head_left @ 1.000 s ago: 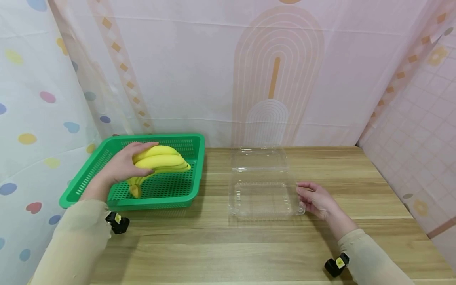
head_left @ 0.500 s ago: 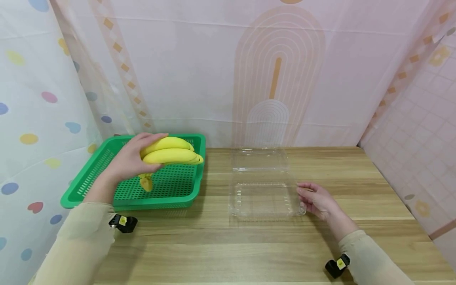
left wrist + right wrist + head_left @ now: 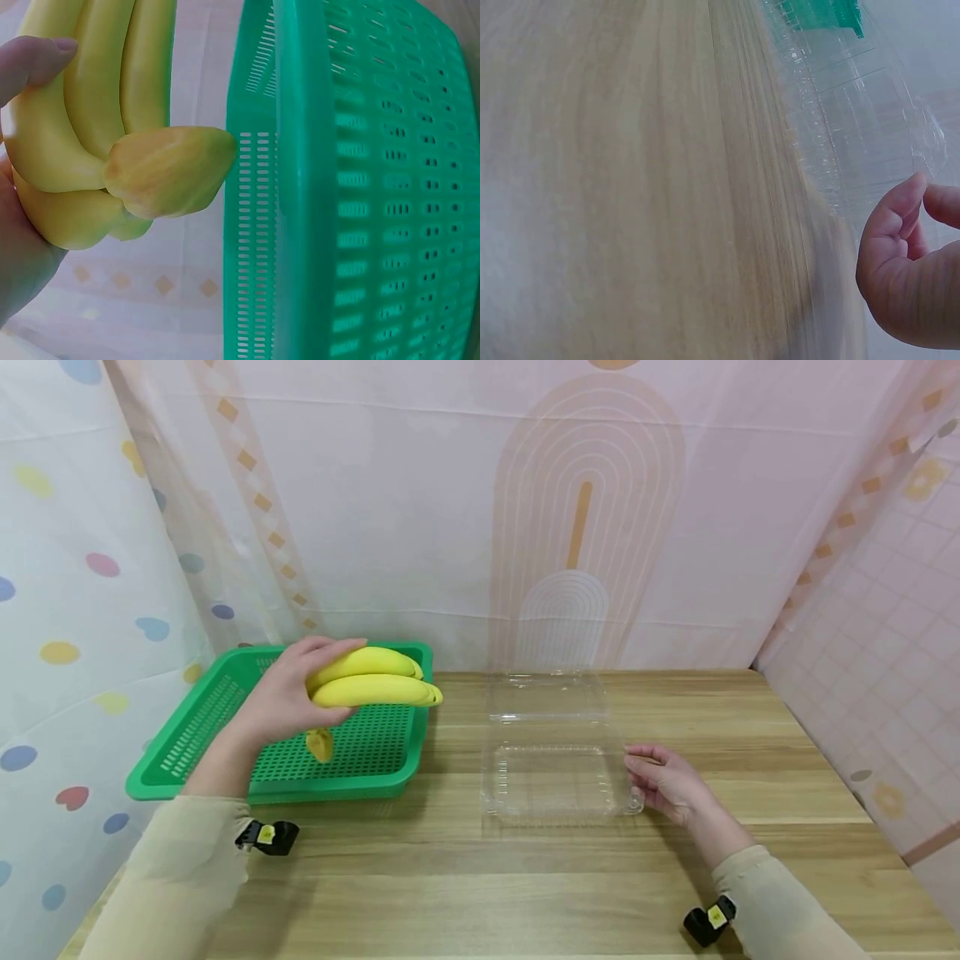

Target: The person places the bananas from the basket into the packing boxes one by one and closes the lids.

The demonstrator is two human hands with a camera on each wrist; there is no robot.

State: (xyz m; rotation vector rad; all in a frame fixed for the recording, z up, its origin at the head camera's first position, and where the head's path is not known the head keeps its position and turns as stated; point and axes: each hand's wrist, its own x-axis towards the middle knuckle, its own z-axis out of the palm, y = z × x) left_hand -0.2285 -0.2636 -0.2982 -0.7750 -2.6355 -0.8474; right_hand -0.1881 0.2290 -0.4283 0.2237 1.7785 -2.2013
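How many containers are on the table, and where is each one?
2: the basket on the left, by the left hand holding bananas, and the clear box to its right, with the right hand at its edge.

On the table [image 3: 480, 885], basket [image 3: 330, 790] left, container [image 3: 555, 781] right, bananas [image 3: 371, 690] above basket.

A: Head view?
B: Worn high, facing forward and down; widest, farthest off.
A: Wrists?
B: Close in, low. Left shares bananas [image 3: 94, 105] and green basket [image 3: 307, 187] with head; right, clear container [image 3: 859, 112] and tabletop [image 3: 645, 187].
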